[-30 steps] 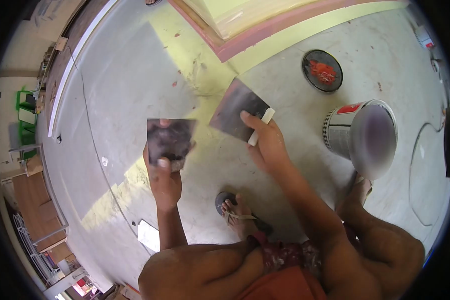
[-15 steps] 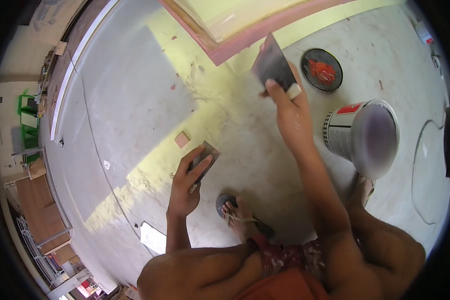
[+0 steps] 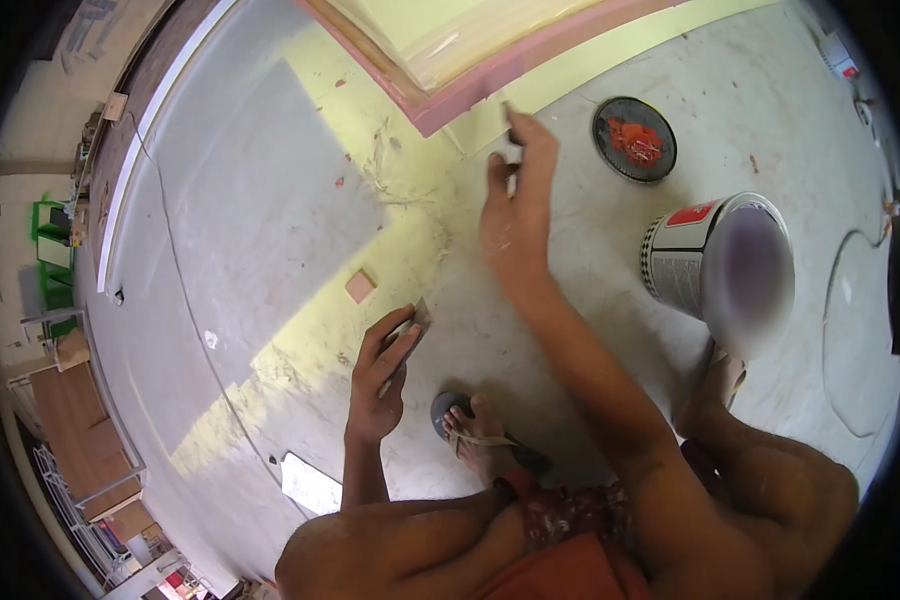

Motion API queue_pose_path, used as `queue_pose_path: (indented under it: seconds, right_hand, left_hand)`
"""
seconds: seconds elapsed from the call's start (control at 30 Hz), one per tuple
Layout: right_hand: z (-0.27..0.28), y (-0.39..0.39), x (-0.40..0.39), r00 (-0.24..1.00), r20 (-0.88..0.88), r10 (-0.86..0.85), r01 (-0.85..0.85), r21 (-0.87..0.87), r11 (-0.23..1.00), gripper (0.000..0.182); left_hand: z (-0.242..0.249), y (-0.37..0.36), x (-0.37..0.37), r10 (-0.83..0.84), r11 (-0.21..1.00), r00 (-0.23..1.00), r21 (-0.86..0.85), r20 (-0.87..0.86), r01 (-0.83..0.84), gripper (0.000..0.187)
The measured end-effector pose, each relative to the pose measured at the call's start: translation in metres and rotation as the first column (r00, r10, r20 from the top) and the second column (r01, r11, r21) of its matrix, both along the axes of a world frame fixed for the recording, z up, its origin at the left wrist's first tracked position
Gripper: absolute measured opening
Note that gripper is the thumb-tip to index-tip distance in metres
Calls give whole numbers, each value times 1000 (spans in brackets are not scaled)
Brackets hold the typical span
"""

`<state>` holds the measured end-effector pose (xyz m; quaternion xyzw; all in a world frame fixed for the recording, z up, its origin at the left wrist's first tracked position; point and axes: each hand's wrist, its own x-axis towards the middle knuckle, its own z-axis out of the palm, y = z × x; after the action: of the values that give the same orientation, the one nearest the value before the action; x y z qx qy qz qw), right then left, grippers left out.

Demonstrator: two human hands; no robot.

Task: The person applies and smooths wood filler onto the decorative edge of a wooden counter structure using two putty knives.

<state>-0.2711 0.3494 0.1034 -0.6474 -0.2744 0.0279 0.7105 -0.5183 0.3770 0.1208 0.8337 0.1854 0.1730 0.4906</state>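
My left hand [image 3: 378, 385] is closed around a flat putty scraper [image 3: 419, 319], raised over the floor above my sandalled foot. In my right hand [image 3: 518, 215] is a second putty scraper [image 3: 513, 137], turned nearly edge-on so that little of its blade shows. This hand reaches toward the pink border of a framed panel [image 3: 430, 113], with the fingers just below that border in this view. To the right of the hand lies a round black lid [image 3: 606, 155] bearing orange-red paste.
A metal paint can [image 3: 675, 265] stands by my right foot. A small pinkish square block [image 3: 360, 287] lies on the floor. One cable [image 3: 185, 260] runs along the left, another [image 3: 828, 330] curls at right. White paper [image 3: 310, 485] lies near my left knee.
My right hand has swung left and turned, so its scraper went from broad-side to nearly edge-on beside the panel. The left hand tilted its scraper slightly and shifted a little right.
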Motion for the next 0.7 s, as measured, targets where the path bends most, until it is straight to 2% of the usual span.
queue_pose_path:
  seconds: [0.07, 0.2, 0.23, 0.3, 0.43, 0.5, 0.53, 0.57, 0.6, 0.63, 0.67, 0.7]
  right_hand:
    - [-5, 3, 23, 971, 165, -174, 172, 27, 985, 53]
    - [0, 22, 27, 959, 159, -235, 246, -50, 968, 57]
    - [-3, 28, 19, 964, 162, -211, 221, -49, 974, 62]
    - [-5, 38, 1, 965, 166, -204, 213, -36, 976, 65]
    - [5, 43, -35, 978, 152, -141, 157, -101, 982, 68]
    - [7, 50, -47, 985, 137, -107, 120, -90, 989, 76]
    - [7, 52, -51, 985, 135, -109, 122, -90, 988, 76]
    - [7, 52, -56, 988, 126, -87, 101, -104, 989, 78]
    - [8, 51, -60, 991, 118, -66, 80, -118, 990, 80]
    - [7, 50, -64, 991, 105, -85, 95, -100, 990, 76]
    - [2, 42, -63, 990, 106, -88, 99, -99, 990, 76]
    - [-5, 29, -57, 987, 154, 43, -14, -188, 982, 74]
  left_hand:
    - [-1, -1, -2, -2, 1000, 1000, -9, -4, 2, 66]
    - [-5, 1, -9, 3, 1000, 1000, -26, 10, -3, 70]
    - [-5, 0, -10, 4, 1000, 1000, -26, 10, -4, 70]
    - [-3, -2, -11, 105, 978, 993, -185, 57, -93, 66]
    - [-6, -1, -15, 183, 951, 980, -267, 76, -157, 65]
    - [-5, -3, -14, 349, 847, 935, -446, 56, -290, 58]
    - [-7, -2, -16, 347, 848, 936, -444, 53, -289, 58]
    - [-11, 0, -21, 452, 679, 884, -689, 121, -253, 56]
    - [-15, 1, -26, 564, 461, 813, -873, 148, -161, 56]
    - [-19, 3, -30, 646, 340, 759, -921, 83, -189, 50]
    - [-17, 6, -30, 644, 342, 761, -921, 85, -187, 50]
    - [-14, 9, -29, 674, 229, 735, -968, 82, -102, 45]
